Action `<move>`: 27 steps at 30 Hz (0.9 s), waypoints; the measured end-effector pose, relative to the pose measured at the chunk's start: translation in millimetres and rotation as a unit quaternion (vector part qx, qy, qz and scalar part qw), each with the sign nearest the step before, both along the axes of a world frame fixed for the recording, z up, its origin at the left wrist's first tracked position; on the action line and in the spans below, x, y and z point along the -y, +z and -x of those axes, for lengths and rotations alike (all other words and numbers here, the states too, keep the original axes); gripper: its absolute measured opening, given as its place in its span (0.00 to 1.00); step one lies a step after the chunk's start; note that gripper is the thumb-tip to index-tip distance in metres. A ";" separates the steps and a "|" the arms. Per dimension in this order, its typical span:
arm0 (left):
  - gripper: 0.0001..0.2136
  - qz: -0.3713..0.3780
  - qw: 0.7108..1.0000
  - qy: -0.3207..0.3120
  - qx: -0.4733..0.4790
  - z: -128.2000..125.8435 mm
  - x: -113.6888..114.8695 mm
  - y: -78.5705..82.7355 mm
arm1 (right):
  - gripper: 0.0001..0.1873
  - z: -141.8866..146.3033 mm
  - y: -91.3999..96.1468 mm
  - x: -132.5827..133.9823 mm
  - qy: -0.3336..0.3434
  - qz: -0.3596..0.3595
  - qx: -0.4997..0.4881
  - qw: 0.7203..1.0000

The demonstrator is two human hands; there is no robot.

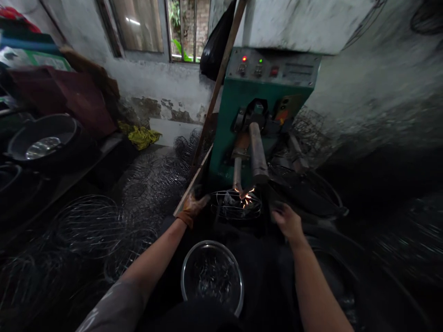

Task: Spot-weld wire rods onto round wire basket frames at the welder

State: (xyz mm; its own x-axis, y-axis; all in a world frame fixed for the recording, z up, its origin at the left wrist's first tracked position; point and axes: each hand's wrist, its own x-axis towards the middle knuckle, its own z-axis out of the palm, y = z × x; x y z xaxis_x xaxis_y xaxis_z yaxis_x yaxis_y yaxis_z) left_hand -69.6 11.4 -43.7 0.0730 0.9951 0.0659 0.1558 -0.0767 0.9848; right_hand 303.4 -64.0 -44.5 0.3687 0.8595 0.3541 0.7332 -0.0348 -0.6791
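Note:
A round wire frame [225, 216] sits under the electrode arms [258, 152] of a green spot welder [221, 115], with bright sparks [246, 201] at the contact. To its left is my left hand [193, 208], in an orange-brown glove; the thumb stretches toward the frame's rim, apart from the dark fingers. My right hand [288, 222] is off the frame's right side, its fingertips dark and blurred; whether they hold anything cannot be made out. A clear-rimmed bowl [184, 276] with many small metal pieces [214, 279] is below, near my lap.
Wire frames [86, 226] are heaped on the left floor. Black tubs [44, 133] stand on a bench at far left. A wooden board [194, 182] leans beside the welder. More round dark frames [311, 198] lie at right, and a yellow cloth [141, 136] is near the wall.

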 end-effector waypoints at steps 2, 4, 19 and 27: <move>0.35 -0.163 0.977 0.002 -0.135 -8.7 9.1 23.6 | 0.21 3.5 -10.6 -5.2 0.014 0.034 -0.007 0.999; 0.40 -0.274 0.929 -0.056 -0.243 -23.8 17.1 46.2 | 0.21 13.0 -16.0 -14.9 0.021 0.051 -0.001 0.998; 0.21 -0.172 0.867 -0.110 -0.454 -39.6 9.9 39.9 | 0.16 44.3 24.5 -11.3 0.151 0.031 0.039 0.987; 0.27 -0.118 0.907 -0.098 -0.392 -10.9 0.2 17.9 | 0.16 75.8 62.0 -30.2 0.195 0.079 0.146 0.967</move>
